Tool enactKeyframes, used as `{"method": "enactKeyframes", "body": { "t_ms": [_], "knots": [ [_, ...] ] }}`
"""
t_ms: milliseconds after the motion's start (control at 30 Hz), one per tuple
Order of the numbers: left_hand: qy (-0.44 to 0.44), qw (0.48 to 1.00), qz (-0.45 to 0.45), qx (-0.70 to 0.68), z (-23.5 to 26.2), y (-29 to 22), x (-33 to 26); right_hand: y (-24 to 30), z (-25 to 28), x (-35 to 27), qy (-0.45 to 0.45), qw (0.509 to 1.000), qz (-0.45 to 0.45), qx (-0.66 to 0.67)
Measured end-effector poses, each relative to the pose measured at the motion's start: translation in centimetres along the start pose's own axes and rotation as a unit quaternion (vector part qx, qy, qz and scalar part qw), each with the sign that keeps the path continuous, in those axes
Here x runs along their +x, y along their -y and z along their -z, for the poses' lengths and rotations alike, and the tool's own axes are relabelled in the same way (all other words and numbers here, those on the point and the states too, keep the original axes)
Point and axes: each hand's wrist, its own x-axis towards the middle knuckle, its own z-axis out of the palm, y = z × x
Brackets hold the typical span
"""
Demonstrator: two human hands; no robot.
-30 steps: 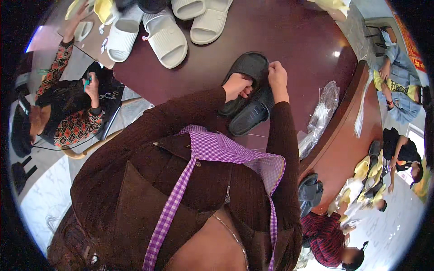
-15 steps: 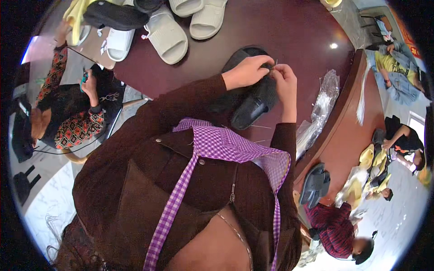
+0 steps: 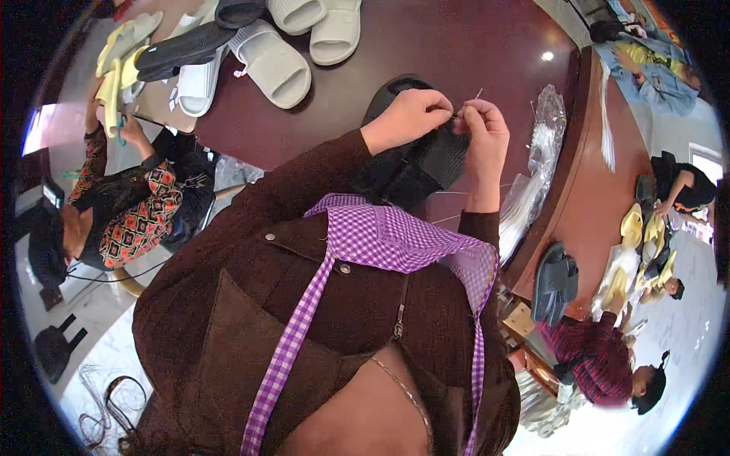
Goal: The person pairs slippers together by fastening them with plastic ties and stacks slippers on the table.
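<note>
A pair of black slide slippers (image 3: 439, 166) lies on the dark red table in front of me, partly under my hands. My left hand (image 3: 411, 118) reaches over them with thumb and forefinger pinched together; what they hold is too small to make out. Close against those fingertips, my right hand (image 3: 487, 131) pinches a thin whitish strand (image 3: 479, 93) that sticks up from between its fingers. The spot where the fingertips meet is just above the slippers, and the fingers hide part of it.
Several grey-white slides (image 3: 275, 64) and a black slipper (image 3: 186, 50) are at the far left. A clear bag of white strands (image 3: 525, 194) lies along the right edge. Another black pair (image 3: 554, 283) is on the right-hand surface. A co-worker in a patterned sleeve (image 3: 141, 216) works at left.
My right hand has turned and shifted slightly right, fingers still pinched. My left hand has stayed over the slippers. The co-worker's hand at left has moved up to the yellow slippers.
</note>
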Motion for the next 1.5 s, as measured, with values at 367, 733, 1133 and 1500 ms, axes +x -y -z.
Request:
{"method": "enactKeyframes", "body": {
  "t_ms": [367,733,1133,1500],
  "knots": [
    [0.036,0.999,0.006,0.001,-1.0,-0.4,-1.4,-0.4,0.8,-1.7,-0.065,0.991,0.019,0.112],
    [0.0,0.965,0.151,-0.213,-1.5,-2.4,-2.3,0.2,0.3,-5.5,-0.057,0.992,0.056,-0.097],
    [-0.026,0.972,0.109,-0.205,-1.8,-3.2,-2.5,-0.1,-0.2,-5.7,-0.056,0.979,0.088,-0.174],
    [-0.035,0.959,0.134,-0.246,-1.2,-3.4,-2.5,0.1,-1.2,-5.6,-0.059,0.973,0.099,-0.198]
  ]
}}
